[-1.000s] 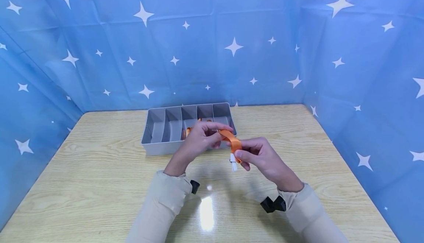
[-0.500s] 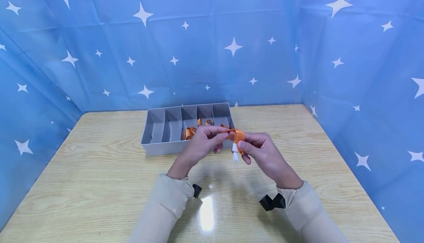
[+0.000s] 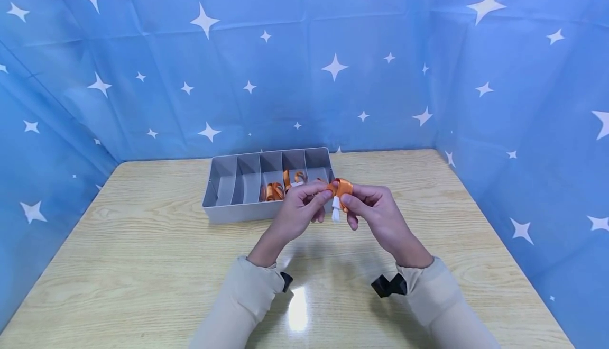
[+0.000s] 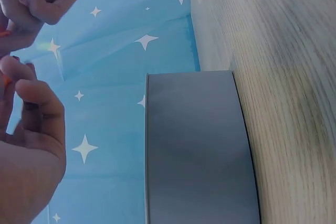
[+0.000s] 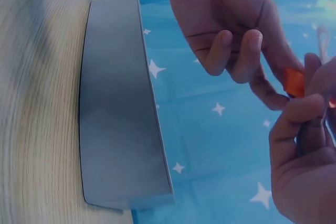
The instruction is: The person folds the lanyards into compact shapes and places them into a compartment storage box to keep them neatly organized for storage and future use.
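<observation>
An orange ribbon lanyard with a white clip hanging from it is held between both hands in the head view. My left hand pinches its left part with thumb and forefinger. The right hand grips the looped part beside the clip. In the right wrist view a bit of orange ribbon shows between the two hands; the fingers hide the rest. Behind the hands stands a grey divided box. Coiled orange lanyards lie in its middle compartment, and more orange ribbon in the one to its right.
A pale wooden table carries the box near its back edge. Blue curtains with white stars surround the table at the back and sides. Black wrist mounts sit at the light sleeves.
My hands have come closer together and risen slightly. The ribbon stretched between them has shortened into a tighter loop, with the clip now higher. More of the box's contents shows.
</observation>
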Tool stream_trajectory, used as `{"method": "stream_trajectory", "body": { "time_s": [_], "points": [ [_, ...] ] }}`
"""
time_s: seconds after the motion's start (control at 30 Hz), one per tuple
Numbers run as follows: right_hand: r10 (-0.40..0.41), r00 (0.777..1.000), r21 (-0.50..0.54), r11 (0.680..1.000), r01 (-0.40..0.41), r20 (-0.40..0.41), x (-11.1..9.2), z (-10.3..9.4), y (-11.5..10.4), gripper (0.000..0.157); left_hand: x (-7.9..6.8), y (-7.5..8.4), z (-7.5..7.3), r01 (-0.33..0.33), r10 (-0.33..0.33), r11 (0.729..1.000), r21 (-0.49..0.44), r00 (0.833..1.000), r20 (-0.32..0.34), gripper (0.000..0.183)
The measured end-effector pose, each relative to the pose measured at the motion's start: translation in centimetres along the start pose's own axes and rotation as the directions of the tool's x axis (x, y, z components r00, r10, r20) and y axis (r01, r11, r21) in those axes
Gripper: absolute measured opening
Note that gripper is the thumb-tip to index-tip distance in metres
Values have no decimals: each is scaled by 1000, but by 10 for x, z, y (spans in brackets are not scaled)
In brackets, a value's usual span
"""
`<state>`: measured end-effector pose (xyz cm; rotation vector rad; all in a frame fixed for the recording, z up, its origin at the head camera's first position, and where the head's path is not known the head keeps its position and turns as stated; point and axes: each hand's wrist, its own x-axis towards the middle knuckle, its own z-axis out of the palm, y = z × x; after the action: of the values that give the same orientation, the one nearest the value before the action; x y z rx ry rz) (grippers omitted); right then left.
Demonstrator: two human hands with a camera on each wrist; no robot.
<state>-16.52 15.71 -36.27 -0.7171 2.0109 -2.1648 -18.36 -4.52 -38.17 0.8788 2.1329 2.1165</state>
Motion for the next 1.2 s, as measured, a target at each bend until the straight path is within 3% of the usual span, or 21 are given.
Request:
{"method": "stream_trajectory", "body": {
  "time_s": [0.17, 0.37, 0.47, 0.57, 0.7, 0.87, 1.0, 1.2],
  "points": [
    [-13, 999, -64, 998, 11, -38, 2, 1, 0, 24, -1, 1, 3, -52, 58, 995, 83, 995, -77, 21],
    [-25, 996, -119, 993, 14, -87, 5, 4, 2, 25, -1, -1, 5, -63, 80, 993, 104, 982, -174, 13],
    [-27, 994, -151, 989, 11, -109, 6, 5, 1, 25, -2, -1, 5, -52, 71, 991, 122, 986, -154, 15],
    [-31, 992, -186, 983, 8, -123, 7, 5, 0, 25, -3, -1, 3, -25, 38, 989, 143, 995, -92, 20],
    [-53, 992, -222, 975, 25, -118, 8, 5, 2, 26, -4, 1, 0, 13, -10, 997, 81, 999, -33, 27],
    [-100, 990, -260, 963, 72, -99, 9, 8, 7, 23, -1, 3, -1, -3, 2, 999, -39, 1000, -29, 41],
    [-103, 990, -291, 954, 72, -93, 8, 11, 8, 21, 2, 4, 0, -9, 8, 1000, -25, 999, -35, 53],
    [-109, 991, -333, 940, 77, -79, 7, 14, 9, 21, 3, 5, 0, 3, -3, 1000, -11, 999, -35, 53]
  ]
}}
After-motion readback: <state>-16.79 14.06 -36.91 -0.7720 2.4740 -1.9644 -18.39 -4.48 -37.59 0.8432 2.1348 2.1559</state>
